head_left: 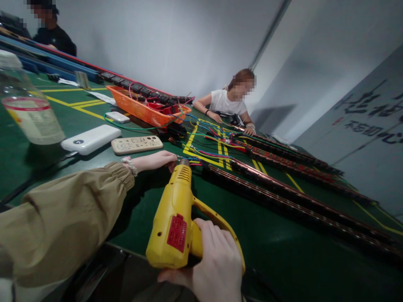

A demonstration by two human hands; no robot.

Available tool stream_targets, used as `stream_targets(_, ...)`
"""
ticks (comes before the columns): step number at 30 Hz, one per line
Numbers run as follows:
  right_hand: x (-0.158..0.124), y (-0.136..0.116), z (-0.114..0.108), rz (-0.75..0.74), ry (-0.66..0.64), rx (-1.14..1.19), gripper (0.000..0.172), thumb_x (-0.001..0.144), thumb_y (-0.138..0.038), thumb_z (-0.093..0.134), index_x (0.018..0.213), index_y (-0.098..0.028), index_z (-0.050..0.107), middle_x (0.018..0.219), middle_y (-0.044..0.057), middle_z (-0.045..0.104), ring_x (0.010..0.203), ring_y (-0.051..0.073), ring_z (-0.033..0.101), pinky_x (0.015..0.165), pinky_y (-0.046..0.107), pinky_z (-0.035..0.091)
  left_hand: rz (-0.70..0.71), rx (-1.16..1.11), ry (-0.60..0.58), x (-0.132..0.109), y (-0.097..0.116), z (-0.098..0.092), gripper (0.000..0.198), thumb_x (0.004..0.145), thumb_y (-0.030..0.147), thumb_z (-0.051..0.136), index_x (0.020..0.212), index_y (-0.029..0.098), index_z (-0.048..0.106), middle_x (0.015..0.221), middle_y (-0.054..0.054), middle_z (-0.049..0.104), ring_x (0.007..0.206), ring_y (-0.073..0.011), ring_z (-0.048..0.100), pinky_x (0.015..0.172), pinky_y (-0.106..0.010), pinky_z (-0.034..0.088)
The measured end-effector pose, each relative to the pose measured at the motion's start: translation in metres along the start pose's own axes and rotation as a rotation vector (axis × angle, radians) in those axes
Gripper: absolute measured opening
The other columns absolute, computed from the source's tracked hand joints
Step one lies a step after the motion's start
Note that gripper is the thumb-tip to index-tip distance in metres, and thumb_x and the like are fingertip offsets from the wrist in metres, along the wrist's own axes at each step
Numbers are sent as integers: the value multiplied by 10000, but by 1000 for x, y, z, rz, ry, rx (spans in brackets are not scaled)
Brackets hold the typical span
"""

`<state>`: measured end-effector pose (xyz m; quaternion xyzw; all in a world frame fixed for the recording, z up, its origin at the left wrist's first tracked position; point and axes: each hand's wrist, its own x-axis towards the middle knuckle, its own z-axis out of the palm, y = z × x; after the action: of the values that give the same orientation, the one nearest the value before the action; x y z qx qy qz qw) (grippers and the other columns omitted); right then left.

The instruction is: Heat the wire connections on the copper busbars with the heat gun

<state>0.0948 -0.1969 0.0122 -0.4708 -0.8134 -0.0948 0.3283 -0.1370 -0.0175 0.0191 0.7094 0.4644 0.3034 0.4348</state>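
My right hand [217, 264] is wrapped round the grip of a yellow heat gun [176, 222] with red vents. Its nozzle points away from me at a bunch of coloured wires [208, 156] at the end of a long dark strip [283, 197]. My left hand [159, 160], in a tan sleeve, reaches across the green table [270, 247] and its fingers are closed on the wire ends just in front of the nozzle.
Several more long dark strips [289, 157] lie to the right. An orange basket [141, 110], a remote control [137, 144], a white power bank [90, 139] and a plastic bottle [27, 105] stand to the left. One person sits across the table, another at far left.
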Motion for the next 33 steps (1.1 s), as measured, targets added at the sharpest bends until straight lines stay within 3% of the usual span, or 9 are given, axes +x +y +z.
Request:
stream_targets(13,-11,29,-12,26,-29,-72,899,485,-902,462,975,-155,549,825,47,602,745,214,554,713,345,355,30,29,-87,-3,4,-1,400,875,327,319,706,87,591,724,-80,663,654,-120,568,651,-238,412)
stream_targets(23,-11,27,-8,26,-38,-80,834,539,-851,510,988,-149,546,825,64,599,736,226,552,695,354,376,32,52,-114,-1,-4,-5,402,874,389,340,761,93,586,783,-84,658,689,-128,573,689,-253,416)
stream_targets(29,-7,17,-6,31,-38,-76,805,560,-849,494,934,-139,561,772,46,582,679,207,538,647,347,371,17,50,-107,-3,2,-4,391,872,381,332,727,104,566,760,-73,634,683,-123,557,692,-249,411)
stream_targets(33,-1,9,-4,28,-36,-52,867,509,-884,480,936,-134,566,763,38,583,672,200,538,647,345,376,3,15,-105,-2,1,-3,354,867,375,340,726,115,536,742,-58,627,676,-121,559,689,-246,417)
